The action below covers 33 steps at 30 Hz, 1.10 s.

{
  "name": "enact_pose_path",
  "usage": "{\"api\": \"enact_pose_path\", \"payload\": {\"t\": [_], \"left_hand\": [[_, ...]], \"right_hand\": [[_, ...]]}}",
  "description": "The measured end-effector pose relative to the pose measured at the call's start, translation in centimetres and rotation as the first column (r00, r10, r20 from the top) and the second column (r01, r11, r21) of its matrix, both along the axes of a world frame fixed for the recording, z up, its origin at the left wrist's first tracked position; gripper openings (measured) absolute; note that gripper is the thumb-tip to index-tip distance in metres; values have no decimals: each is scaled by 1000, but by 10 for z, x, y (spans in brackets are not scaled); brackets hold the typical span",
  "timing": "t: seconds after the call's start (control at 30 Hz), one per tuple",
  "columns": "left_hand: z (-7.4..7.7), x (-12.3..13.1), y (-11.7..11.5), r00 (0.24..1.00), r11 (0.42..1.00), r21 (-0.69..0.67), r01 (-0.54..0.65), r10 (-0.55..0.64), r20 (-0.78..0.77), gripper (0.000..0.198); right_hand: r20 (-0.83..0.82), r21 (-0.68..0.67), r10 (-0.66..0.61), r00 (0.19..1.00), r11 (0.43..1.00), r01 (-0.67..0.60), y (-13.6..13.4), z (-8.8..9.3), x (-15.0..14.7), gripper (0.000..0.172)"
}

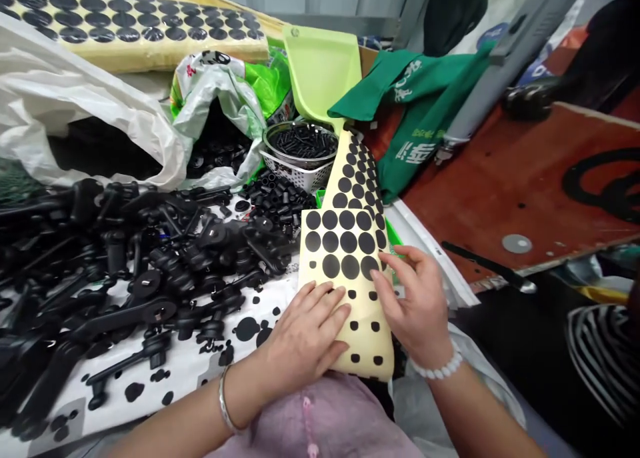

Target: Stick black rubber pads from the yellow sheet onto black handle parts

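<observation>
A cream backing sheet (367, 341) with rows of round black stickers (350, 267) rests in front of me. Its lower part carries only small black marks left between peeled spots. My left hand (313, 321) lies on the sheet's left side, fingers stretched out and flat. At the right edge, my right hand (413, 301) has its thumb and index finger bent close to the end sticker (370, 267) of the lowest full row. A gap shows between those fingertips. Behind this sheet, another sticker sheet (334, 181) leans back toward the dustpan.
Many black plastic arm-like parts (150, 285) are heaped on the left. Beyond stand a white sack (90, 85), a bag of black pieces (220, 138), a metal bowl of screws (303, 141) and a green dustpan (323, 65). A red-brown board (500, 198) is to the right.
</observation>
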State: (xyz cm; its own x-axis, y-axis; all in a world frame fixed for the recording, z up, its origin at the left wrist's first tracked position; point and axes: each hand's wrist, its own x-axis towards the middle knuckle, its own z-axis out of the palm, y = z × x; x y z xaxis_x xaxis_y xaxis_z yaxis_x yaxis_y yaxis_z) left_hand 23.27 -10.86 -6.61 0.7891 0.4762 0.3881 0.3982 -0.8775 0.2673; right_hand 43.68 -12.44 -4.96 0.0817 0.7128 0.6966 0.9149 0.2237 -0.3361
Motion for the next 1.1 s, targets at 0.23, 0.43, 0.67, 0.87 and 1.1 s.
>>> {"api": "enact_pose_path", "payload": {"t": [0.23, 0.43, 0.67, 0.87, 1.1], "left_hand": [[-1, 4, 0, 1000, 1000, 10, -17, 17, 12, 41], [-3, 2, 1, 1000, 1000, -8, -13, 13, -2, 43], [-4, 2, 3, 1000, 1000, -31, -4, 3, -10, 43], [-3, 2, 3, 1000, 998, -54, -13, 12, -17, 43], [-5, 3, 4, 1000, 998, -57, -7, 8, 18, 43]], "right_hand": [[319, -161, 151, 936, 981, -104, 27, 15, -3, 25], [346, -246, 207, 915, 961, -124, 27, 18, -8, 17], [239, -416, 225, 945, 903, -110, 46, 27, -2, 11], [268, -438, 300, 916, 884, -162, 46, 32, -3, 16], [164, -206, 294, 942, 944, -259, 26, 18, 1, 10]]}}
